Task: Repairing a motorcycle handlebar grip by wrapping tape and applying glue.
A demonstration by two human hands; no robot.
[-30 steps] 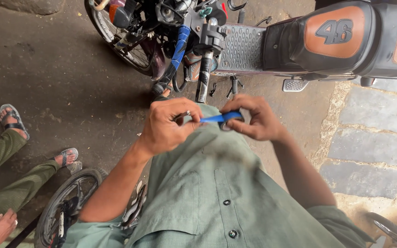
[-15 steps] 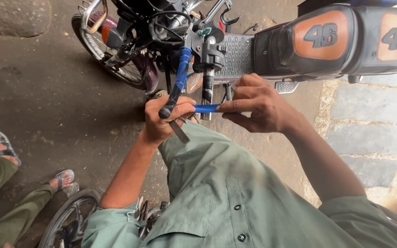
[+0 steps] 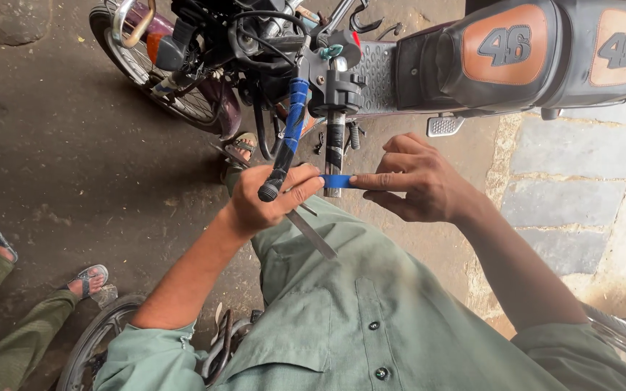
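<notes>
Blue tape [image 3: 338,181] is stretched between both hands in front of the motorcycle's handlebar [image 3: 334,137]. Left hand [image 3: 266,199] is clenched around one tape end and a thin metal blade [image 3: 311,235]; right hand [image 3: 418,177] pinches the other end. Wrapping seems underway, so the strip must be kept taut.

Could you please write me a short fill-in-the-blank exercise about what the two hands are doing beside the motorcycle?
1. The strip of tape stretched between the two hands is ____ in colour.
2. The left hand also holds a thin flat ____ blade.
3. The right hand pinches the tape's ____ end.
4. The motorcycle's seat is black and ____.

Missing words: blue; metal; right; orange
</notes>
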